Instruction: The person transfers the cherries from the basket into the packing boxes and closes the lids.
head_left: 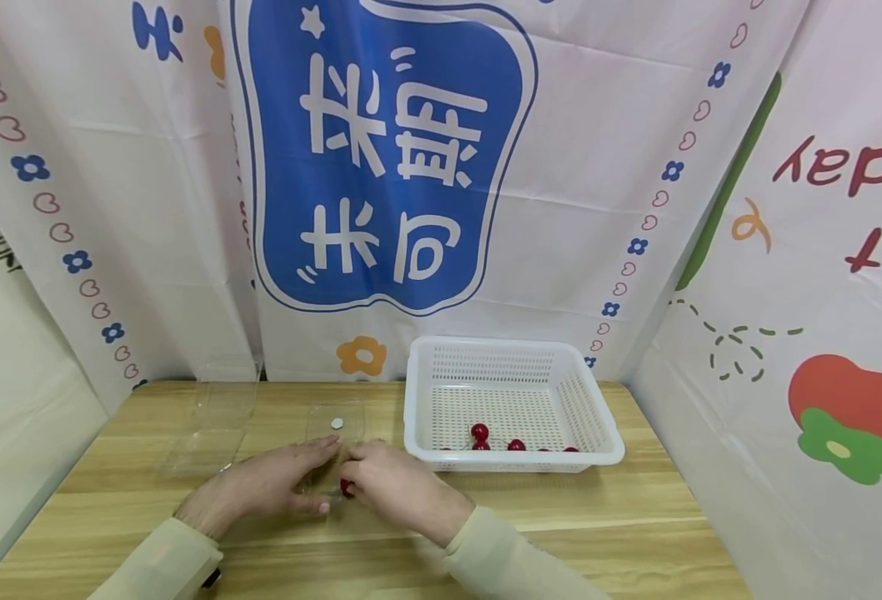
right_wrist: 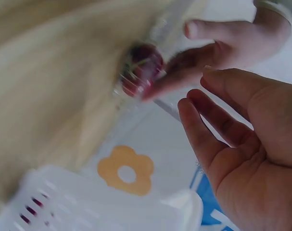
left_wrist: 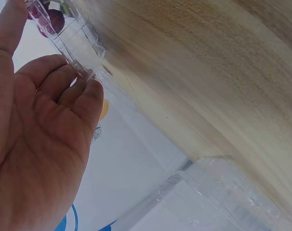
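1. Count: two hands, two clear boxes and one white basket (head_left: 512, 457) were present. At least two dark red cherries (left_wrist: 52, 23) lay in the clear box (left_wrist: 77, 42) between the hands; at least five basket cherries (head_left: 479, 432) showed, some partly behind the near rim.
2. Left hand (head_left: 272, 479): the thumb stood apart from the fingers. The fingertips touched the clear box at its edge.
3. Right hand (head_left: 403, 483): thumb and fingertips stood apart with nothing between them, just beside the cherries at the hand's 9 o'clock. Contact could not be confirmed.
4. Layout, head view, from the clear box: the basket stood at 2 o'clock, the second clear box (head_left: 204, 442) at 9 o'clock.
5. Surface: a wood-grain table (head_left: 636, 533) carried everything.
6. Room: printed white cloth (head_left: 591, 125) hung at 12 o'clock, bearing a blue panel (head_left: 390, 187) and an orange flower (head_left: 347, 357).
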{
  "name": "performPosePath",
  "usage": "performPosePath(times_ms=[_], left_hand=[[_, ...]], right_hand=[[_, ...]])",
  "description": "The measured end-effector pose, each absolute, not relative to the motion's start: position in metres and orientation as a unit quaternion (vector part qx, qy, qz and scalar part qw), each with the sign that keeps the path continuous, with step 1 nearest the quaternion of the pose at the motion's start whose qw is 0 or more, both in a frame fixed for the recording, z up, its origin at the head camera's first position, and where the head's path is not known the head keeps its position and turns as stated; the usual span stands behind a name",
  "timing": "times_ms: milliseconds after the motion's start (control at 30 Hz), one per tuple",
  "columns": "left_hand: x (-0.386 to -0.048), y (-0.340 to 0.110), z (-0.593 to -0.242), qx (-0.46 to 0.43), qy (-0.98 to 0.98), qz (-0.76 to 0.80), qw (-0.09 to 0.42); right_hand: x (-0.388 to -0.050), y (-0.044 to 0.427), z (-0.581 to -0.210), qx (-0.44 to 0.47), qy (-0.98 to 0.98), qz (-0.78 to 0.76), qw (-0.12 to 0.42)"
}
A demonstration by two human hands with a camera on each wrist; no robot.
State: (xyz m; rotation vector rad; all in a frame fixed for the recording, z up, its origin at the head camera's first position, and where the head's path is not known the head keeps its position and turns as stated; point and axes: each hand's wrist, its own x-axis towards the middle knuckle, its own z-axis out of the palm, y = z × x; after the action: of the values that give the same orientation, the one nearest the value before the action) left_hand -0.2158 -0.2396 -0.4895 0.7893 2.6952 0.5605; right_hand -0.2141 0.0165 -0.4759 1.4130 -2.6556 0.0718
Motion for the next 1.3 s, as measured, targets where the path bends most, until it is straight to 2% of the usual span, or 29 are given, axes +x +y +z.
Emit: performPosePath(times_ms=[200, 433, 633, 1300], left_hand=[[-0.215, -0.239, -0.49, 0.268, 0.932, 0.2, 0.141], [-0.216, -0.238, -0.488, 0.267, 0.933, 0.198, 0.14], [-0.216, -0.238, -0.488, 0.268, 0.932, 0.199, 0.139], [-0.215, -0.237, -0.49, 0.269, 0.934, 0.191, 0.14]], right_hand=[[-0.219, 0.029, -0.459, 0.459, -0.884, 0.036, 0.084], [-0.225, 0.045, -0.447, 0.431, -0.898, 0.066, 0.057], [-0.229, 0.056, -0.437, 0.416, -0.905, 0.077, 0.055], [-0.243, 0.107, -0.437, 0.358, -0.922, 0.137, 0.054]])
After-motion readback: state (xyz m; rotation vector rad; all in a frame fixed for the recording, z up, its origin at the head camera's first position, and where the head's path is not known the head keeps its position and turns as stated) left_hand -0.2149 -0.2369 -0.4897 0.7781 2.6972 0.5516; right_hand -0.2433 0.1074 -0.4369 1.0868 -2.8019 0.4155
